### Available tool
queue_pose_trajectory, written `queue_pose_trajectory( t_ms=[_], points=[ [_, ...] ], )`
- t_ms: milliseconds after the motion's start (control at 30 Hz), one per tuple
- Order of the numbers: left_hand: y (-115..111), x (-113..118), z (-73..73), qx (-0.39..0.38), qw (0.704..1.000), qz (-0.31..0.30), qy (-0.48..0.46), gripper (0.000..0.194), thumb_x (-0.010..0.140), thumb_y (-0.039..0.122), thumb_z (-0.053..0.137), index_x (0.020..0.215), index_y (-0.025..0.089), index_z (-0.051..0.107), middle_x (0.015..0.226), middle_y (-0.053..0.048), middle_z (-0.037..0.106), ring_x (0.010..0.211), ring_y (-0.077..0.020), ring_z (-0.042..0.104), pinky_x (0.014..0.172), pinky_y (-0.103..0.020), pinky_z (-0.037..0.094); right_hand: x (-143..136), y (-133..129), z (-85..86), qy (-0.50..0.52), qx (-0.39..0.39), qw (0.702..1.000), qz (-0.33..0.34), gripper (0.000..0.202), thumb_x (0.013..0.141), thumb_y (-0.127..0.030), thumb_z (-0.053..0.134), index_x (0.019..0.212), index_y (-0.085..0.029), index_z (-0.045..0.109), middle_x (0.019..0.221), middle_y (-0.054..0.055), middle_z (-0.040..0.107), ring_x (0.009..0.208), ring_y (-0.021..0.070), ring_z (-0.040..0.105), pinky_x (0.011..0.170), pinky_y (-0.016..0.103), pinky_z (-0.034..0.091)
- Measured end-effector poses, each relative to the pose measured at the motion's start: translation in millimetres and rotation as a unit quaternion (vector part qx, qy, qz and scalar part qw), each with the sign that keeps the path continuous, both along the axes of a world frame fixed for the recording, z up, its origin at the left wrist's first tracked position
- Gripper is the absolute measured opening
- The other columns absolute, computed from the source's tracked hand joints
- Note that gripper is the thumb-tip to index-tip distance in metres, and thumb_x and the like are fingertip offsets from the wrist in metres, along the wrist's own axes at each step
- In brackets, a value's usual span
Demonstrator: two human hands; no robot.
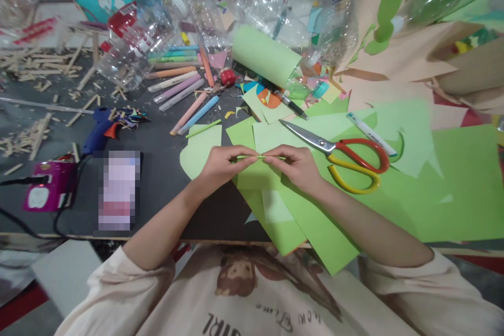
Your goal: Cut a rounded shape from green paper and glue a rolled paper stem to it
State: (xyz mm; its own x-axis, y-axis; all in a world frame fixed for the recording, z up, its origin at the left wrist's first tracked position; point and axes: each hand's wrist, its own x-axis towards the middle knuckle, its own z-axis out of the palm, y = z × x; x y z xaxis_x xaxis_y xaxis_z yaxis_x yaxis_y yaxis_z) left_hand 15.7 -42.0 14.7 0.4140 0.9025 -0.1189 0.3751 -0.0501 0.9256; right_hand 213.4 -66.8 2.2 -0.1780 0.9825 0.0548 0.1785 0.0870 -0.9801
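Note:
A thin, narrow strip of green paper (260, 157) is pinched between both sets of fingertips, over the green sheets. My left hand (225, 164) is closed on its left end, and my right hand (293, 164) grips the right part; the two hands nearly meet in the middle. Below them lie overlapping green paper sheets (323, 231). Scissors (328, 148) with one red and one yellow handle rest to the right of my right hand, blades slightly apart. Beyond my left hand, another thin green paper roll (203, 128) lies on a pale green piece (192, 155).
Markers (179, 89), clear plastic bottles (134, 58) and a green-wrapped bottle (265, 55) crowd the back. On the left are a blue glue gun (98, 128), a phone (118, 189), a magenta power box (49, 186) with cables, and scattered wooden sticks (31, 65). A pen (291, 105) lies behind the scissors.

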Motion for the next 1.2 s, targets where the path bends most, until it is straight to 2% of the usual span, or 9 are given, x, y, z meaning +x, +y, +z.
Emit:
queue_pose_trajectory(
  t_ms=[133,233,400,567,800,1067,1200],
  points=[
    [2,0,-0.5,-0.003,1.0,0.004,-0.012,0.023,0.081,0.039,0.068,0.082,0.018,0.079,0.083,-0.005,0.079,0.074,-0.0152,0.07,0.066,-0.02,0.05,1,1,0.6,0.011,-0.025,1.0,-0.007,0.015,0.08,-0.034,0.072,0.074,-0.022,0.079,0.067,0.001,0.075,0.052,0.0119,0.057,0.05,0.025,0.043],
    [4,-1,-0.6,-0.019,0.999,0.033,-0.027,0.027,0.077,0.042,0.071,0.082,0.017,0.079,0.079,-0.006,0.078,0.067,-0.0145,0.068,0.062,-0.021,0.05,3,3,0.2,0.027,-0.051,0.998,-0.038,0.013,0.077,-0.034,0.074,0.075,-0.022,0.08,0.066,0.001,0.074,0.051,0.0118,0.055,0.048,0.025,0.041],
    [8,-3,-0.9,-0.058,0.991,0.097,-0.071,0.039,0.067,0.051,0.078,0.08,0.015,0.079,0.07,-0.007,0.075,0.058,-0.0135,0.063,0.056,-0.023,0.051,6,9,-0.2,0.084,-0.081,0.99,-0.084,0.009,0.069,-0.032,0.079,0.071,-0.024,0.079,0.073,0.002,0.077,0.063,0.0154,0.064,0.057,0.028,0.05],
    [9,-4,0.7,-0.053,0.988,0.128,-0.074,0.036,0.065,0.05,0.079,0.077,0.016,0.08,0.068,-0.006,0.074,0.054,-0.012,0.06,0.053,-0.022,0.05,8,12,-1.4,0.114,-0.11,0.983,-0.095,0.011,0.065,-0.033,0.082,0.073,-0.026,0.079,0.075,0.001,0.077,0.065,0.0152,0.066,0.06,0.029,0.053],
    [12,-7,0.8,-0.033,0.989,0.119,-0.086,0.024,0.069,0.039,0.077,0.075,0.017,0.08,0.066,-0.004,0.073,0.053,-0.01,0.056,0.054,-0.021,0.048,10,12,-1.1,0.124,-0.125,0.981,-0.083,0.014,0.063,-0.034,0.085,0.073,-0.026,0.08,0.073,0.0,0.077,0.065,0.0154,0.068,0.062,0.029,0.055],
    [12,-7,4.1,-0.044,0.992,0.094,-0.071,0.04,0.065,0.055,0.079,0.07,0.015,0.076,0.066,-0.006,0.073,0.055,-0.0124,0.059,0.055,-0.023,0.05,13,12,0.0,0.093,-0.122,0.987,-0.05,0.021,0.063,-0.042,0.084,0.071,-0.024,0.079,0.07,0.002,0.075,0.061,0.0145,0.063,0.055,0.028,0.049],
    [8,-3,5.2,-0.06,0.995,0.064,-0.048,0.038,0.069,0.052,0.076,0.08,0.016,0.078,0.072,-0.006,0.074,0.06,-0.0134,0.061,0.057,-0.022,0.048,11,9,0.6,0.091,-0.114,0.989,-0.037,0.018,0.067,-0.04,0.082,0.072,-0.023,0.079,0.069,0.002,0.075,0.057,0.0125,0.059,0.052,0.026,0.046]
  ],
)
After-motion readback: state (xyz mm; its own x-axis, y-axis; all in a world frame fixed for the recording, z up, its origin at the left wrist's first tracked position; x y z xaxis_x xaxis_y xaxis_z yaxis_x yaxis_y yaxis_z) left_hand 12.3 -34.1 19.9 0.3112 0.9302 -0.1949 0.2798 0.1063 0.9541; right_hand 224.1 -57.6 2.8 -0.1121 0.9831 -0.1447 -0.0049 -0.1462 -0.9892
